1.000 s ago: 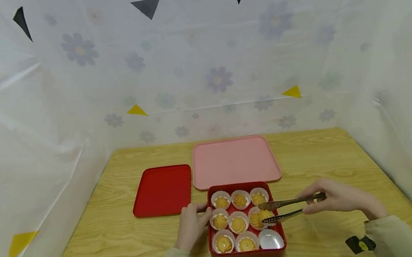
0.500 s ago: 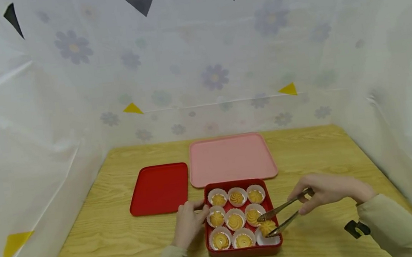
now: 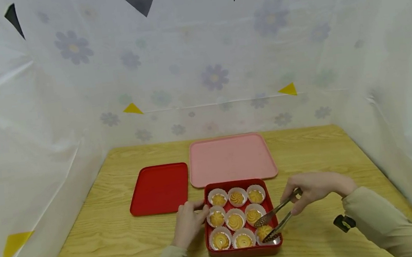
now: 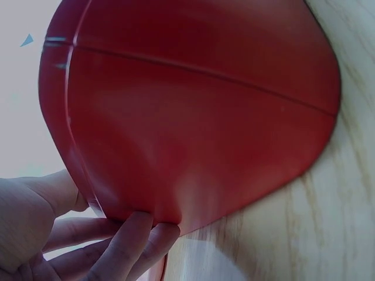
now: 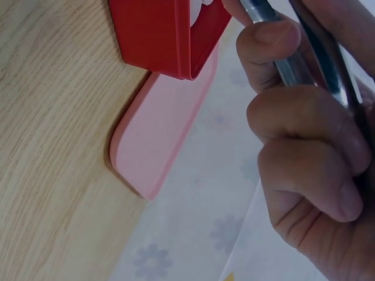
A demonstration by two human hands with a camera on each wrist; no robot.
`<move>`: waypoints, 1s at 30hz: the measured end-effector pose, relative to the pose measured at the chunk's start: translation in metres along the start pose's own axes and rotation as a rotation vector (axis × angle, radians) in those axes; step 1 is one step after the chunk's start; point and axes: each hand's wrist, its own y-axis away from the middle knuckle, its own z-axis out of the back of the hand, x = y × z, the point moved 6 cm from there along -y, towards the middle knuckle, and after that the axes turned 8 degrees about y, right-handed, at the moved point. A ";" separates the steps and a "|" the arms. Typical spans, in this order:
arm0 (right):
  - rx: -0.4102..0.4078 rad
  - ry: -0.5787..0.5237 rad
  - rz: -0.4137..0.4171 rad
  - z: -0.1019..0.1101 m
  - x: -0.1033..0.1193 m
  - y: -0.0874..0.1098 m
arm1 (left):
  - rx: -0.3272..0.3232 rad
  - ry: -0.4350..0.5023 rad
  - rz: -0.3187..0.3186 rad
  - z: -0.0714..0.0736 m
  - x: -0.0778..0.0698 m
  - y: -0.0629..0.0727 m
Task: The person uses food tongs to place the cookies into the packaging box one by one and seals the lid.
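Note:
In the head view a red square box point(image 3: 246, 253) holds rows of piped cookies in white paper cups. My left hand point(image 3: 188, 225) grips the box at its left wall; in the left wrist view its fingertips point(image 4: 137, 225) lie against the outer red side, the thumb near the rim. My right hand point(image 3: 315, 190) holds metal tongs point(image 3: 282, 222), reaching in from the right. Between the tong tips a golden swirl cookie point(image 3: 263, 231) sits in the near right paper cup point(image 3: 274, 241). In the right wrist view the fingers curl round the tong handles.
A flat red lid or tray point(image 3: 159, 190) lies left of the box. Behind the box is a pink tray point(image 3: 233, 159). All stand on a wooden table point(image 3: 108, 243), with white flower-print sheeting point(image 3: 197, 61) at the back and sides.
The right hand has brought the tongs and cookie nearer, from the middle right cup down into the near right cup. The left hand stays at the box. The head view has shifted slightly.

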 end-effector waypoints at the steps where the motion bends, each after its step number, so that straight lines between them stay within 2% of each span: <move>1: 0.005 0.001 -0.001 0.000 0.001 0.000 | -0.001 0.000 -0.002 0.000 0.000 0.000; 17: 0.017 0.002 -0.005 0.001 0.002 -0.003 | 0.000 -0.005 0.018 0.000 0.001 0.001; 30: 0.025 0.007 -0.002 -0.001 0.002 -0.005 | -0.008 -0.020 0.000 0.000 0.000 0.000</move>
